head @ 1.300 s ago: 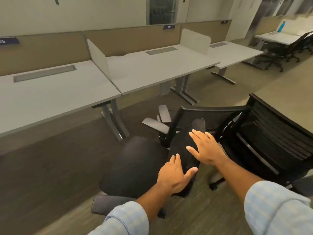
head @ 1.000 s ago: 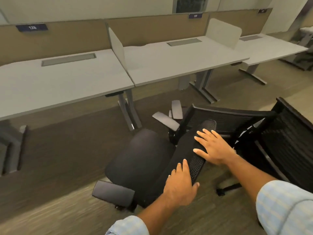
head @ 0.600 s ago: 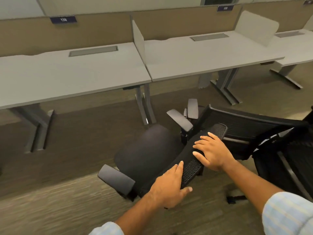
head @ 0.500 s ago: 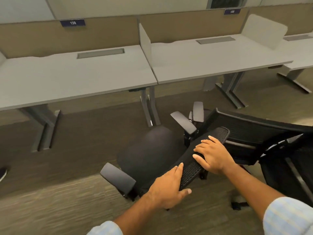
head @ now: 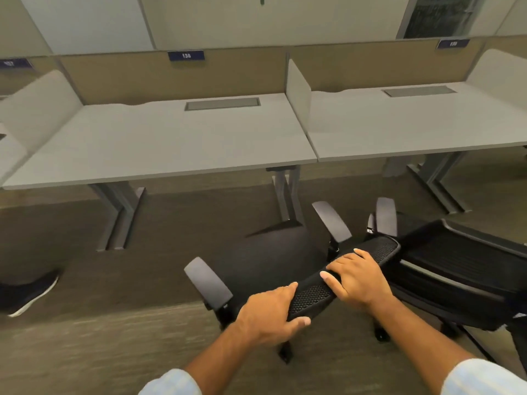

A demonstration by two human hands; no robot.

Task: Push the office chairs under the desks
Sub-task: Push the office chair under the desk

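A black mesh office chair point(head: 273, 260) stands on the carpet in front of me, its seat facing the grey desk point(head: 159, 143) labelled 138. My left hand point(head: 271, 315) grips the left end of the chair's backrest top. My right hand point(head: 356, 277) lies over the top edge further right, fingers curled on the mesh. A second black chair point(head: 456, 266) stands just to the right, touching or nearly touching the first. The first chair's seat is short of the desk's front edge.
Another grey desk point(head: 413, 129) labelled 139 adjoins on the right, split off by a low divider point(head: 296, 89). Metal desk legs point(head: 285, 195) stand just ahead of the chair. A dark shoe point(head: 25, 292) shows at the left edge. Carpet lies open under desk 138.
The view has swung left and the chair has turned with it, so the seat now faces desk 138. Both hands stayed on the backrest top. A shoe has come into view at left.
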